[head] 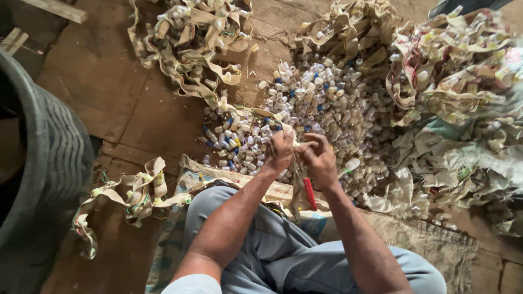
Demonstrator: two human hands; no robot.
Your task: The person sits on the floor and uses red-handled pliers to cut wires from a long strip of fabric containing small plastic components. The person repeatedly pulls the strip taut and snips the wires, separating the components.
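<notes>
Strip [296,163] of beige paper-like material runs between the two hands at the middle of the view, just above the person's knees. The left hand [279,151] is curled around the strip with fingers closed on it; the right hand [320,159] is just beside it, fingers bent and pinching the same strip, and the two hands nearly touch. A red handle [309,193] hangs below the right hand; whether the hand grips it cannot be told.

Right behind the hands a heap of small bottles [321,103] lies on the floor [109,92], mostly pale, a few with blue caps. More tangled strips with bottles fixed to them are piled at the top [190,38] and at the right [457,71]. One loose strip [136,196] lies on the floor to the left of the person's legs, well apart from the hands. A dark ribbed tub [43,169] stands at the left edge. The person sits in grey-blue trousers [272,256] on a woven sack [414,234] spread over the brown floor.
</notes>
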